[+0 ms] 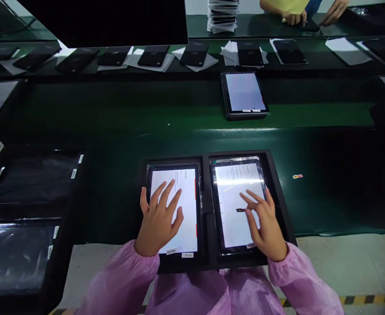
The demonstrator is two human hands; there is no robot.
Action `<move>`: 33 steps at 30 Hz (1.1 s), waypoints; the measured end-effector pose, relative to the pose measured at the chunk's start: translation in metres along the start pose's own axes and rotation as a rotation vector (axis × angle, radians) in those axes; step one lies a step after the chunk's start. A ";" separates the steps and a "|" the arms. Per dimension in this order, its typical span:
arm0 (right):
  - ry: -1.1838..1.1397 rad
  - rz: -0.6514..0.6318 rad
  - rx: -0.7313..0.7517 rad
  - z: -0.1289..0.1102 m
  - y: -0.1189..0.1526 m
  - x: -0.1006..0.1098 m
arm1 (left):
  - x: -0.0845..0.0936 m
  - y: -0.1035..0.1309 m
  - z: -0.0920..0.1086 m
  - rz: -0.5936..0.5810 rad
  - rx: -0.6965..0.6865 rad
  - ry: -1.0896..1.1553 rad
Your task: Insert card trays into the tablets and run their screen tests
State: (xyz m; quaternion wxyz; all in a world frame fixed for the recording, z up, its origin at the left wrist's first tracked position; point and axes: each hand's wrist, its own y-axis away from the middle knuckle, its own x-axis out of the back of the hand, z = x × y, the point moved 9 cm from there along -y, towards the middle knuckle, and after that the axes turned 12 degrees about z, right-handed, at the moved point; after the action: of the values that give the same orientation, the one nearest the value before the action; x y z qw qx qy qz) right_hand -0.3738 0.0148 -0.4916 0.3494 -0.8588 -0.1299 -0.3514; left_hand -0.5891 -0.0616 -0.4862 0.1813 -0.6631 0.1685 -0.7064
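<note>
Two lit tablets lie side by side in a black two-bay tray in front of me. Over the left tablet (187,218), my left hand (159,221) is spread with its fingers apart, holding nothing. My right hand (264,223) is above the right tablet (232,227). Its thumb and index finger pinch a small dark card-like piece (240,210), while the other fingers stretch out over the screen. What is printed on the piece is too small to read. The black tray (205,201) shows between the tablets and reaches the bench's near edge.
Right of the tray lies a small red-and-yellow piece (297,176). A further lit tablet (246,92) rests on a stack ahead. Film-covered black trays (31,179) stand at left. Dark devices on white sheets line the far belt. A monitor (113,19) overhangs; a co-worker's hands (295,18) work beyond.
</note>
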 end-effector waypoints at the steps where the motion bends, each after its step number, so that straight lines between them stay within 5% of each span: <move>1: 0.023 0.037 -0.021 0.009 -0.002 0.006 | -0.002 -0.001 0.000 -0.006 -0.008 -0.002; 7: 0.125 0.170 -0.094 0.053 -0.015 0.032 | -0.010 -0.011 0.005 -0.038 -0.052 -0.011; 19: 0.149 0.218 -0.091 0.067 -0.028 0.031 | -0.025 -0.003 0.020 -0.113 -0.062 0.096; 22: 0.126 0.193 -0.076 0.070 -0.034 0.026 | -0.016 0.000 0.004 -0.090 -0.024 0.071; 28: 0.120 0.155 -0.062 0.072 -0.044 0.018 | 0.025 0.014 -0.061 0.094 0.041 -0.158; 33: 0.069 0.130 -0.036 0.070 -0.045 0.013 | 0.019 -0.013 -0.049 0.149 0.005 -0.087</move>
State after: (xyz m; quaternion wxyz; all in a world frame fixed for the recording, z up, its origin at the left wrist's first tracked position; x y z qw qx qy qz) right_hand -0.3490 0.0952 -0.4953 0.3603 -0.8589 -0.0554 -0.3596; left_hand -0.6391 -0.0589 -0.4663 0.2421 -0.6783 0.2074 -0.6620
